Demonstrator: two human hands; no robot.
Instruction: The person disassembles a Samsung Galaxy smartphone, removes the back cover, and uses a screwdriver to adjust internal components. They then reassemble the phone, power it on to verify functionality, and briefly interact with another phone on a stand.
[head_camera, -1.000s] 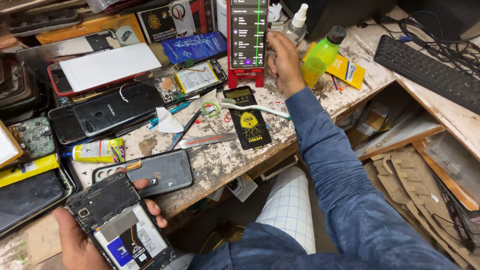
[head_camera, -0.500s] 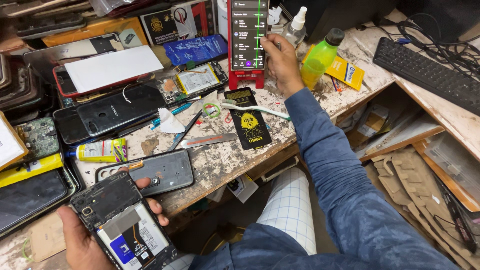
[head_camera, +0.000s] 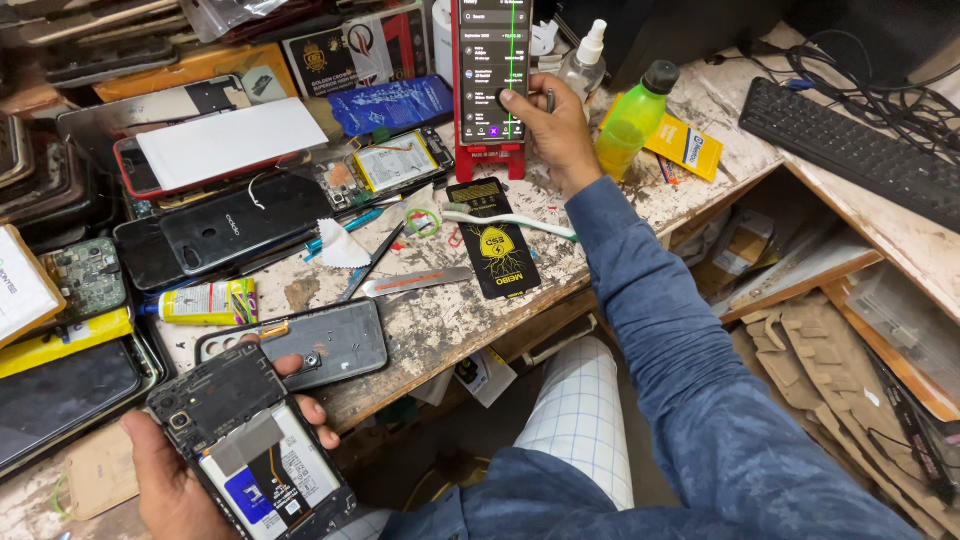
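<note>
A yellow rectangular packet (head_camera: 686, 147) lies on the worn table (head_camera: 440, 320) beside a green bottle (head_camera: 633, 121). The left hand (head_camera: 175, 480) still grips an opened back-less phone (head_camera: 250, 440); the right hand (head_camera: 545, 125) now thumbs the upright red-stand phone (head_camera: 490, 70).

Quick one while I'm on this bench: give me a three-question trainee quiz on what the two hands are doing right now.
1. True or false: the left hand holds an opened phone with its back cover off.
2. What does the right hand touch?
A. the black keyboard
B. the lit phone on the red stand
C. the green bottle
3. Fill in: just beyond the opened phone, on the worn bench, lies a grey ____ with a camera cutout.

Key: 1 true. 2 B, its thumb is on the screen. 3 back cover.
</note>
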